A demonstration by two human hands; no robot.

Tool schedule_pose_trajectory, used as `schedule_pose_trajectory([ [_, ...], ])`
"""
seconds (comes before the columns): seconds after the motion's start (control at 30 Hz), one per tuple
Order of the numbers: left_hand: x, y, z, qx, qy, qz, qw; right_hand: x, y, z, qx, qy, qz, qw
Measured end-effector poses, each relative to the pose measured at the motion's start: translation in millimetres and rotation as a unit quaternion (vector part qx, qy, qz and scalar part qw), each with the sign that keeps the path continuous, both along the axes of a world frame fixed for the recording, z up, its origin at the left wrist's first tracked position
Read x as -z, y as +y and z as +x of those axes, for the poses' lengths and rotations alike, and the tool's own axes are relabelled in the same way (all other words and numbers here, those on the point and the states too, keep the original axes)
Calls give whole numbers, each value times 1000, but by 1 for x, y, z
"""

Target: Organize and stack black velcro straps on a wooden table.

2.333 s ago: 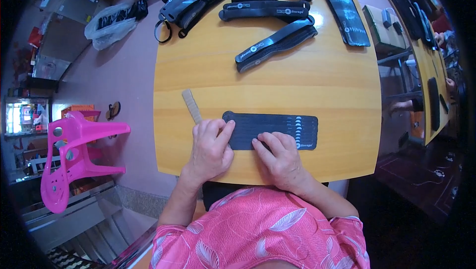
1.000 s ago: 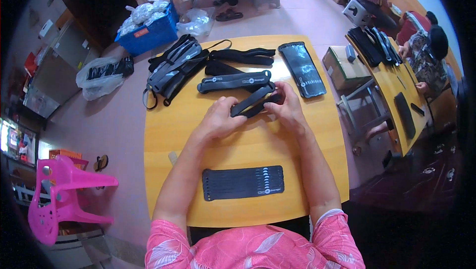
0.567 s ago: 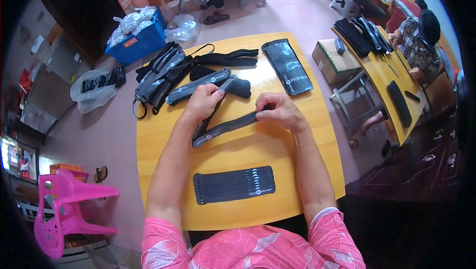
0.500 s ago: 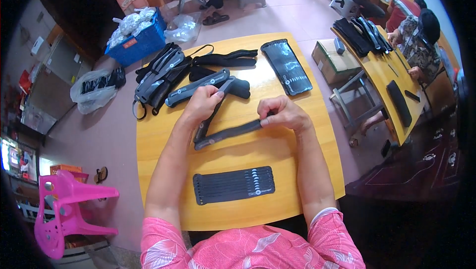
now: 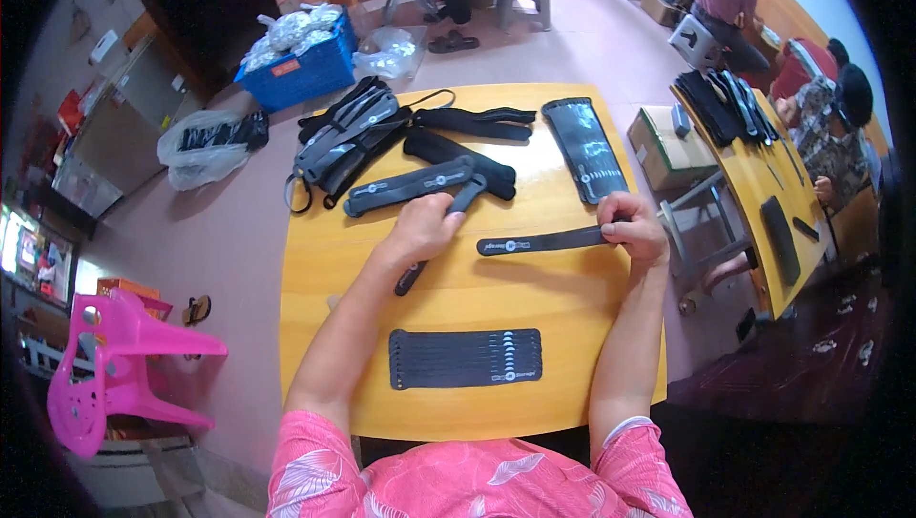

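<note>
My right hand [image 5: 636, 229] pinches one end of a dark strap [image 5: 546, 241], which stretches leftward above the table with its pale-printed, rounded end free. A second dark strap [image 5: 410, 279] is gripped in my left hand [image 5: 426, 229]; its ends show above and below the fist. Just beyond that hand lie grey straps [image 5: 408, 187] and a black strip bundle [image 5: 494, 173]. Closer to me, a flat overlapping row of dark straps [image 5: 448, 361] rests on the table [image 5: 324, 327]. Another such row [image 5: 584, 151], shiny on top, lies at the far right.
Bundled grey and black straps [image 5: 348, 141] cover the table's far left. A blue crate [image 5: 298, 77] with white bags stands beyond. On the floor are a pink stool [image 5: 134, 365] and a cardboard box [image 5: 663, 148]. A person sits at a second table [image 5: 754, 203] to the right.
My right hand has moved right, and its strap is now apart from the one in my left hand. My left hand has shifted slightly down. The whole view has shifted somewhat.
</note>
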State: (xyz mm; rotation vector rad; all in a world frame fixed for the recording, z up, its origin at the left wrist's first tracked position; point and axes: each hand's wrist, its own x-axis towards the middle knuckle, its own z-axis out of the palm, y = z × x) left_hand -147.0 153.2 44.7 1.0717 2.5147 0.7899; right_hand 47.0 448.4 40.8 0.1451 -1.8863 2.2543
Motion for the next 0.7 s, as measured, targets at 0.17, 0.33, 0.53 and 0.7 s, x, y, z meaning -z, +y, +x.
schedule_pose_trajectory([
  [0.17,13,-15,2,-74,297,137,942,-3,-24,-14,52,-215,139,965],
  [0.33,37,-51,-45,-66,349,47,934,-8,-21,-13,25,-229,124,965],
  [0.53,24,-65,-55,-3,248,68,966,-2,-26,-16,40,-206,122,970],
  [0.7,23,-64,-49,38,251,46,966,-6,-40,-29,46,-245,169,954],
])
